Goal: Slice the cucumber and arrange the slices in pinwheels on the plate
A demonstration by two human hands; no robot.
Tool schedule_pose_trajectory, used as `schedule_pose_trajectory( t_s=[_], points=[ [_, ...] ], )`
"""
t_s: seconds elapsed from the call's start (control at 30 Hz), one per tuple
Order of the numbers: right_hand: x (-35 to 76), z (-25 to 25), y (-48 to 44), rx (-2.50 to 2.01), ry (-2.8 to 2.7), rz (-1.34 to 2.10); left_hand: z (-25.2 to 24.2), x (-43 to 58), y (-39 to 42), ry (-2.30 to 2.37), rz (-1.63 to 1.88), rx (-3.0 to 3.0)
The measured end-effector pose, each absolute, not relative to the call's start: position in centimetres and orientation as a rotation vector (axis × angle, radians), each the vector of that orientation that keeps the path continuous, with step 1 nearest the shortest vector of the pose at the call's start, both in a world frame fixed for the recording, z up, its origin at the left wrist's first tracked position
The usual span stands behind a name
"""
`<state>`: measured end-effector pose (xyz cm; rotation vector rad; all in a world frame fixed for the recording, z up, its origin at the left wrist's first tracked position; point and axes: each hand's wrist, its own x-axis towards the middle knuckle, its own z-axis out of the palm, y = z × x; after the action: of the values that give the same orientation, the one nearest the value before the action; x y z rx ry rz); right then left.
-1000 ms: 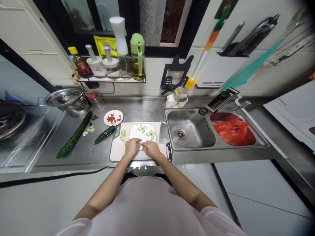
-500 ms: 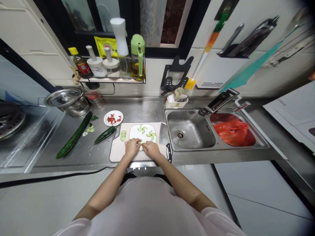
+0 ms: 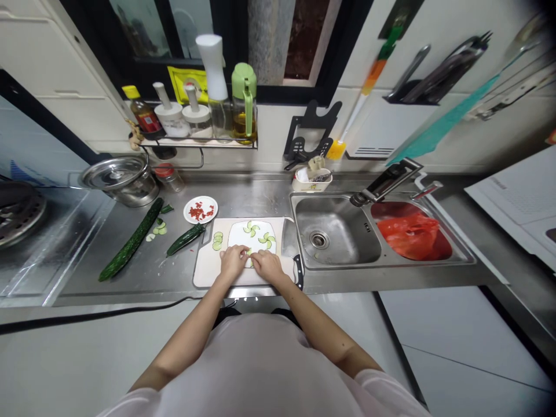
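My left hand and my right hand meet over the near edge of a white plate. Their bent fingertips are closed on small cucumber slices, partly hidden by the fingers. Farther up the plate, cut slices form two pinwheel shapes, one at the top and one at the right. The plate rests on a cutting board. A short stack of round slices lies on the board's left side. At its right is a knife with a black handle.
A cut cucumber and a long whole one lie to the left. Behind them stand a small dish of red pieces and a lidded steel pot. To the right is a double sink with a red bag.
Both hands stay in nearly the same place over the plate, fingertips still at the slices. The whole view has shifted very slightly; nothing else visibly differs.
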<state>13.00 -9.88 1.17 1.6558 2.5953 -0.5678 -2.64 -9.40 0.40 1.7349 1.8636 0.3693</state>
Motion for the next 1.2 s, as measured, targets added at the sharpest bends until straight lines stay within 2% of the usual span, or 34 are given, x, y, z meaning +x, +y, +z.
schedule_pose_trajectory(
  t_s=[0.43,1.2],
  points=[
    [15.3,1.1,-11.1,2.038,2.614,-0.715,0.7,-7.4,-11.0,2.155,0.623,1.421],
    [15.9,1.5,-10.7,2.125,2.7,-0.709,-0.1,-8.9,-9.2,2.413,0.427,1.321]
  ],
)
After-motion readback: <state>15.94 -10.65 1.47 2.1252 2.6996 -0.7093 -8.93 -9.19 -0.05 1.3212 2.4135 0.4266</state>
